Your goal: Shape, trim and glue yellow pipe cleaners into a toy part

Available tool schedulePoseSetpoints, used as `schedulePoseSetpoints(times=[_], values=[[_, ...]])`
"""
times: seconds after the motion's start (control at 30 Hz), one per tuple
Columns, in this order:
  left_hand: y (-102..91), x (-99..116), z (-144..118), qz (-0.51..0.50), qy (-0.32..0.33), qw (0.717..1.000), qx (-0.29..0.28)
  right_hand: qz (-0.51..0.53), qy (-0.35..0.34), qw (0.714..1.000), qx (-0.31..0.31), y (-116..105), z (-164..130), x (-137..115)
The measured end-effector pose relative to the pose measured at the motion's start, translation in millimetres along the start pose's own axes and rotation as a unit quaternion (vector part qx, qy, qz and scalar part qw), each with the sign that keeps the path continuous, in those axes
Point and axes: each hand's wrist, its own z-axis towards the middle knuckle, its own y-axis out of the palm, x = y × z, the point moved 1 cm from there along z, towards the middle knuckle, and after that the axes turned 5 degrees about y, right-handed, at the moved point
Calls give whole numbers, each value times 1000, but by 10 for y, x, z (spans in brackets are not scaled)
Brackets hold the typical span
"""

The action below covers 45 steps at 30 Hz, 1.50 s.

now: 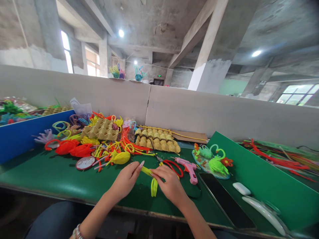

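Note:
My left hand (126,181) and my right hand (169,184) meet over the green table (50,176), both pinching a yellow pipe cleaner (152,182). Its bent loops hang down between the two hands. The left fingers hold its upper end, the right fingers grip the middle. Red-handled scissors (173,166) lie just behind my right hand. A pink glue gun (189,168) rests to the right of them.
A heap of coloured pipe cleaners (109,146), egg cartons (101,129) and orange yarn shapes (72,147) fills the table's back left. A plate with green pipe-cleaner figures (211,161), a dark phone (224,199) and a white case (241,188) lie right. Cardboard walls (199,109) stand behind.

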Motion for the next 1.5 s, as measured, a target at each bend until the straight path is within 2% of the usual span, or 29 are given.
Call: schedulePoseSetpoints(times=[0.23,0.4,0.57,0.67,0.8,0.9,1.0,1.2,1.5], values=[[-3,3,12,-24,-7,1000,6,0,26,1000,8,-32,-3,-19],[-18,-10,9,-7,-6,1000,14,-6,69,997,-20,-103,33,-33],[-16,4,4,5,-4,1000,20,-45,74,995,-42,-111,33,-17],[-11,12,4,8,-4,1000,26,-111,32,992,-51,-83,18,27],[-12,6,5,14,-4,999,29,-223,-85,971,-30,-18,-8,99],[-15,-2,3,17,-4,999,29,-265,-120,957,-15,14,-18,128],[-14,-2,-1,18,-5,999,28,-252,-112,961,-18,3,-15,116],[-13,2,0,16,-6,999,28,-172,-49,982,-56,-66,2,36],[-15,9,3,22,-2,999,28,-123,-2,988,-90,-83,11,2]])
